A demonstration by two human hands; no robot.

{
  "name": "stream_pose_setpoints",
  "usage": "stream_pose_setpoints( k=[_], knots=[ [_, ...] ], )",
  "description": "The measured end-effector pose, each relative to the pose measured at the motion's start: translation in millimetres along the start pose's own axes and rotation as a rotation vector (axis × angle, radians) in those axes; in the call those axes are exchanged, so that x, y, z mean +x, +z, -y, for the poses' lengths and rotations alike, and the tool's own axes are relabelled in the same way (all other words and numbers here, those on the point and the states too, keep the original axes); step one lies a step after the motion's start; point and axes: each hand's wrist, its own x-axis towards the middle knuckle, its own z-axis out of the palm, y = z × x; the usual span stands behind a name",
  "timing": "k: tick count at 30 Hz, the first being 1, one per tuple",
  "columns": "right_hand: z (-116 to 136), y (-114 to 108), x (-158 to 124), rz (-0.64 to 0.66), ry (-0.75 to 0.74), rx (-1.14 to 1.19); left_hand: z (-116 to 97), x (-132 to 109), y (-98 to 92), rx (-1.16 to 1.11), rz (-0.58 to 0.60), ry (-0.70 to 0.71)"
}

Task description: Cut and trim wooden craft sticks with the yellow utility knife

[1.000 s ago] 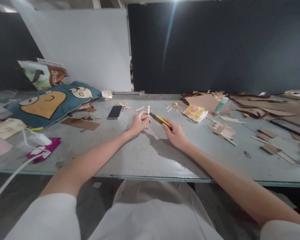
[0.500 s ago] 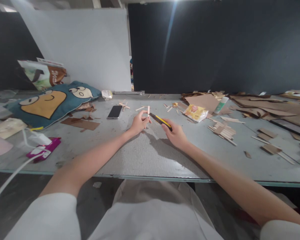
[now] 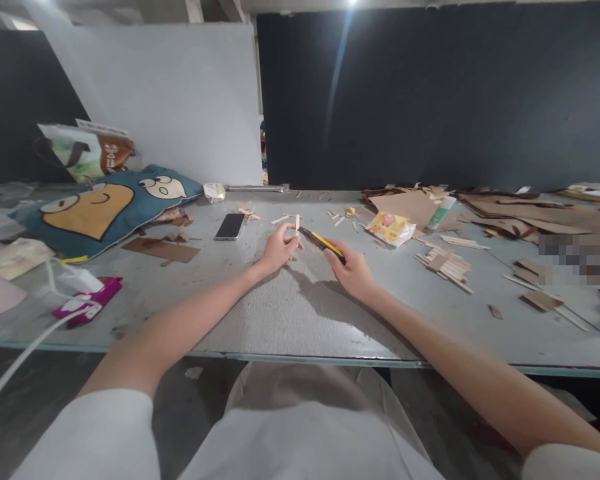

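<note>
Over the middle of the grey table, my left hand (image 3: pixel 279 249) pinches a small pale wooden stick (image 3: pixel 297 222), which points upward from the fingertips. My right hand (image 3: pixel 351 269) is closed around a yellow and black utility knife (image 3: pixel 325 245). The knife slants up and left, its tip close beside the stick; whether the blade touches the wood I cannot tell. Beyond my left hand, a few loose sticks (image 3: pixel 280 219) lie on the table. To the right of my right hand is a bundle of wooden sticks (image 3: pixel 444 264) with a piece of cardboard on it.
A phone (image 3: pixel 231 227) lies left of my hands. Farther left are a blue cushion (image 3: pixel 110 203) and a purple power strip (image 3: pixel 91 301) with a white cable. A yellow packet (image 3: pixel 391 229), a glue tube (image 3: pixel 441 212) and cardboard sheets (image 3: pixel 520 212) occupy the right side.
The view has shifted very slightly. Both hands, the stick and the knife keep almost the same positions.
</note>
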Motion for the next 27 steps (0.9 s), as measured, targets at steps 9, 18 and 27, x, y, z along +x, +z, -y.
stream_pose_setpoints(
  k=[9,18,27],
  knots=[
    [-0.6,0.4,0.2,-0.004,0.012,0.025,-2.6,-0.9,-0.4,0.009,0.005,-0.001],
    [1.8,-0.2,-0.5,-0.005,0.028,0.037,-3.0,-1.7,-0.2,-0.015,-0.007,0.005],
    [1.2,1.2,-1.5,0.025,0.057,0.049,-6.8,-3.3,-0.4,-0.001,-0.009,0.016]
  ],
)
